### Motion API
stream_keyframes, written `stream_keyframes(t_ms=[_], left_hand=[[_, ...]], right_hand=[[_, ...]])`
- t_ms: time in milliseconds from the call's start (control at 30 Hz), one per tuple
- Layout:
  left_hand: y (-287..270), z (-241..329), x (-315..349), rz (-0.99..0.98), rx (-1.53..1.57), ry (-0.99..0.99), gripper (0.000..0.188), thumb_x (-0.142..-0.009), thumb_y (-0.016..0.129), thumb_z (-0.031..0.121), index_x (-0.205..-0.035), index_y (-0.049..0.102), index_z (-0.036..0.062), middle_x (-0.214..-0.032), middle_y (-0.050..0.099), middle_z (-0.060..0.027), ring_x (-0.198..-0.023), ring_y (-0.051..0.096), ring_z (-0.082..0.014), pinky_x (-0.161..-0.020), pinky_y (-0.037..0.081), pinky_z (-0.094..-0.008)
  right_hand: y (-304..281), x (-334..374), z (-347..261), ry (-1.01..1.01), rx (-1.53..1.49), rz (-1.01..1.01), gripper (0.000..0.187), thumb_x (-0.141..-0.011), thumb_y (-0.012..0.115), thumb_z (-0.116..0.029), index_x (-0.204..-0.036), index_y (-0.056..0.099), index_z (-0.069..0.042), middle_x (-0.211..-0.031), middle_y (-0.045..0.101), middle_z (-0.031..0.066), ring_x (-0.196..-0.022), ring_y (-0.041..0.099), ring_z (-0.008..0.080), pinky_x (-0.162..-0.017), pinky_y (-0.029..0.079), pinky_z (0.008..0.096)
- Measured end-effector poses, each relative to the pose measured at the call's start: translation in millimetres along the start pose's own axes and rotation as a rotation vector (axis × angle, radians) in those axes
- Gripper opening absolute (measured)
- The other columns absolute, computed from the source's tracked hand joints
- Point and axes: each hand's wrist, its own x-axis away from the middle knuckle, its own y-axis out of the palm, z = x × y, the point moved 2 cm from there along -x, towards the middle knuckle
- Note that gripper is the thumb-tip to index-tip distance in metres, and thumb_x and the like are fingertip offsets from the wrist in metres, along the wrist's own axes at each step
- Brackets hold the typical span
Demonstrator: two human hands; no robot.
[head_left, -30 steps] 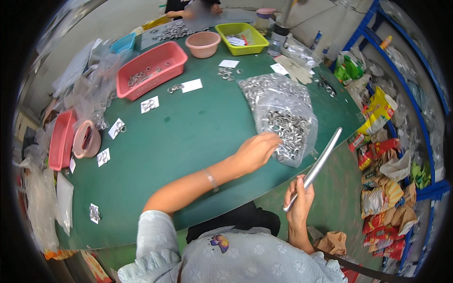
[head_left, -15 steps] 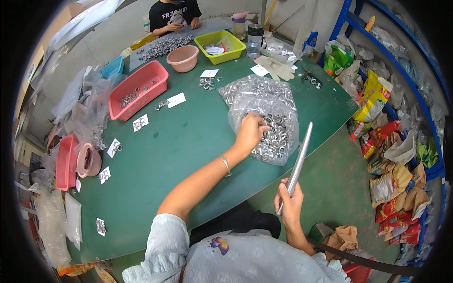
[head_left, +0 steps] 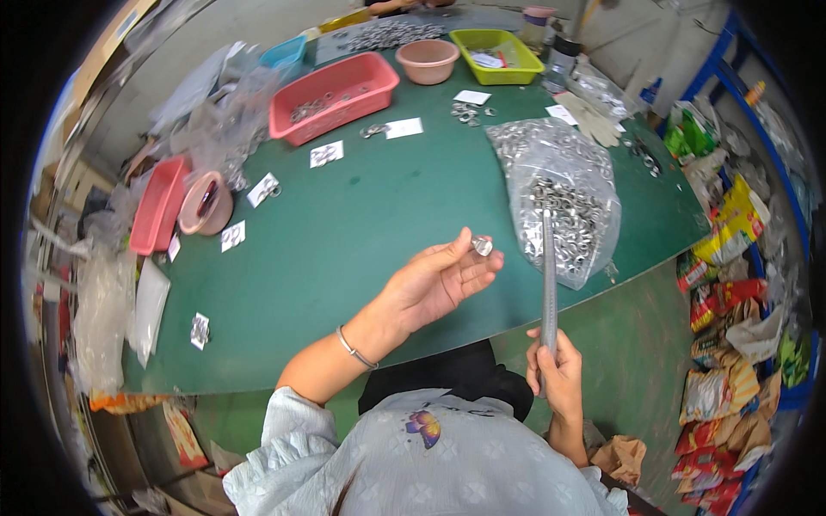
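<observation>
My left hand [head_left: 434,284], palm up above the green table, pinches a silver ring [head_left: 483,247] between thumb and forefinger; the other fingers stretch out. In my right hand [head_left: 557,370] is a long tapered metal ring mandrel [head_left: 549,284], gripped at its thick end. Its thin tip points away from me, over a clear plastic bag [head_left: 522,202] at the table's right side. Many loose silver rings [head_left: 572,225] fill the bag's opening. A second bag of rings [head_left: 551,142] lies just behind it.
Small white cards with rings [head_left: 327,154] lie along the left of the green table [head_left: 370,224]. Behind them stand a red basket [head_left: 379,73], a pink bowl [head_left: 428,60] and a lime-green basket [head_left: 508,73]. Blue shelving [head_left: 731,86] with bags flanks the right. A person sits across.
My left hand has come out of the bag and back toward me with a ring. The mandrel has swung more upright in view. The view has shifted, and less of the other person shows.
</observation>
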Motion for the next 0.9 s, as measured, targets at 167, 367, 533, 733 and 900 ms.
stream_keyframes(t_ms=[167, 367, 533, 733, 900], left_hand=[[-7.2, -0.2, 33.9, 0.009, 0.059, 0.051, 0.029, -0.092, 0.049, 0.028, -0.102, 0.055, 0.0016, -0.101, 0.061, -0.0163, -0.092, 0.061, -0.0203, -0.083, 0.051, -0.0293], [-10.0, 1.3, 49.5, -0.019, -0.021, 0.116, 0.026, -0.092, 0.048, 0.026, -0.103, 0.054, 0.0035, -0.106, 0.059, -0.0149, -0.098, 0.059, -0.0205, -0.086, 0.049, -0.0307], [-11.1, 0.8, 61.5, 0.081, -0.066, 0.268, 0.029, -0.093, 0.048, 0.024, -0.109, 0.052, 0.0012, -0.107, 0.059, -0.0122, -0.101, 0.057, -0.0216, -0.091, 0.045, -0.0345], [-14.2, -0.3, 63.2, 0.065, -0.127, 0.448, 0.025, -0.087, 0.058, 0.015, -0.106, 0.051, 0.0004, -0.105, 0.059, -0.0129, -0.105, 0.055, -0.0213, -0.096, 0.04, -0.0349], [-17.7, 9.2, 71.2, 0.138, -0.393, 0.624, 0.029, -0.081, 0.061, 0.002, -0.108, 0.052, -0.0023, -0.098, 0.061, -0.0153, -0.098, 0.059, -0.0231, -0.088, 0.048, -0.0335]], right_hand=[[9.8, 2.9, 3.6, 0.01, 0.118, -0.152, 0.026, -0.09, 0.053, -0.015, -0.107, 0.049, 0.004, -0.062, 0.046, 0.0015, -0.039, 0.04, 0.0045, -0.036, 0.028, 0.0185], [14.9, 6.9, 0.9, 0.008, 0.229, -0.228, 0.026, -0.088, 0.055, -0.012, -0.107, 0.052, 0.005, -0.06, 0.047, -0.0003, -0.04, 0.04, 0.0037, -0.037, 0.027, 0.0196], [18.6, 10.4, -5.4, 0.023, 0.321, -0.3, 0.027, -0.085, 0.057, -0.009, -0.107, 0.053, 0.005, -0.059, 0.047, -0.0015, -0.041, 0.04, 0.0034, -0.038, 0.029, 0.0195], [20.3, 12.9, -3.0, 0.066, 0.428, -0.3, 0.026, -0.082, 0.062, -0.01, -0.104, 0.057, 0.003, -0.06, 0.048, -0.0009, -0.045, 0.041, 0.0038, -0.042, 0.031, 0.0203], [12.5, 12.5, 2.0, 0.035, 0.509, -0.278, 0.027, -0.078, 0.065, -0.01, -0.1, 0.059, 0.004, -0.061, 0.048, 0.0008, -0.052, 0.041, 0.0061, -0.047, 0.032, 0.0219]])
